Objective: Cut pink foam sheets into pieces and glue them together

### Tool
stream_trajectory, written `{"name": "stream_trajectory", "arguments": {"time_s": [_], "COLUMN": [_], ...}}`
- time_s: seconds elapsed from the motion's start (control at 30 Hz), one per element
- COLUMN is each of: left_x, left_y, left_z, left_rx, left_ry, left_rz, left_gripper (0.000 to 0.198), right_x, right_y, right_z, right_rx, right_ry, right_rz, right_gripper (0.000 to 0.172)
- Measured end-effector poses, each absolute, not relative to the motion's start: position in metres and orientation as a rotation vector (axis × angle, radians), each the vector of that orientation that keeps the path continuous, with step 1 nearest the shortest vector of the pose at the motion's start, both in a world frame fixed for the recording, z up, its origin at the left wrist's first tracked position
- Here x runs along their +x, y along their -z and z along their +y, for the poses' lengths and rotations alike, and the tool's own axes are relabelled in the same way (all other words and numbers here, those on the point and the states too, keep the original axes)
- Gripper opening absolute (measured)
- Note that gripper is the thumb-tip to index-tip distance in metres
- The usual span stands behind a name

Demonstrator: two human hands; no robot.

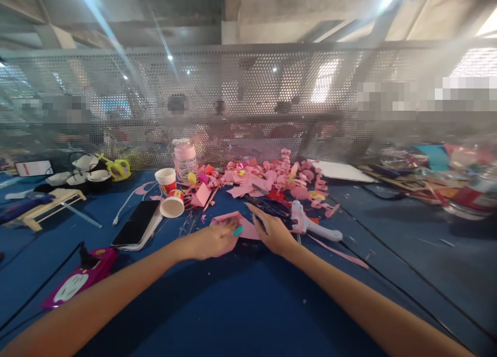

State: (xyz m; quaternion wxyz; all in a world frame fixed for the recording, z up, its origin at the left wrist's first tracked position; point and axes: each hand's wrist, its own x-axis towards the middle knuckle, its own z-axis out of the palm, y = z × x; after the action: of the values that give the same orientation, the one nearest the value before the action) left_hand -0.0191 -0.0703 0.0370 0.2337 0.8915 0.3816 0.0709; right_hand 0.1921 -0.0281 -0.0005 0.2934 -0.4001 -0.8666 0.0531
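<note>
A folded pink sheet piece (250,231), perhaps foam or paper, is low over the blue table, between my hands. My left hand (217,239) grips its left part, fingers bent over it; a bright teal patch shows at the thumb. My right hand (277,236) is at the sheet's right edge, fingers stretched out and the thumb apart from them. Whether it touches the sheet is unclear. Just right of that hand lies a white glue gun (316,227). Behind both hands is a heap of pink cut pieces (267,176), with dark-handled scissors (269,204) partly hidden at its front.
Left of my hands lie two paper cups (172,204), a black phone (137,222) and a magenta power strip (83,277). A pink-lidded bottle (185,158) stands behind. Black cables (392,282) cross the right side. A perforated metal screen (248,88) borders the table's back.
</note>
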Motion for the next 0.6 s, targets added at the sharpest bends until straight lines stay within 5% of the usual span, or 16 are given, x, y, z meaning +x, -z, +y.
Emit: {"name": "stream_trajectory", "arguments": {"time_s": [0.23,0.43,0.6], "left_x": [-0.021,-0.019,-0.013], "left_y": [-0.042,-0.025,-0.006], "left_z": [-0.038,-0.031,-0.041], "left_rx": [2.253,2.406,2.632], "left_ry": [-0.572,-0.829,-0.64], "left_rz": [1.503,1.774,1.69], "left_gripper": [0.032,0.03,0.039], "right_x": [0.191,0.191,0.189], "right_y": [-0.003,0.007,0.004], "right_z": [-0.038,-0.031,-0.041], "right_rx": [-0.796,-0.822,-0.786], "right_ry": [-0.214,-0.074,0.022], "right_rz": [-2.638,-2.734,-2.665], "right_gripper": [0.066,0.049,0.04]}}
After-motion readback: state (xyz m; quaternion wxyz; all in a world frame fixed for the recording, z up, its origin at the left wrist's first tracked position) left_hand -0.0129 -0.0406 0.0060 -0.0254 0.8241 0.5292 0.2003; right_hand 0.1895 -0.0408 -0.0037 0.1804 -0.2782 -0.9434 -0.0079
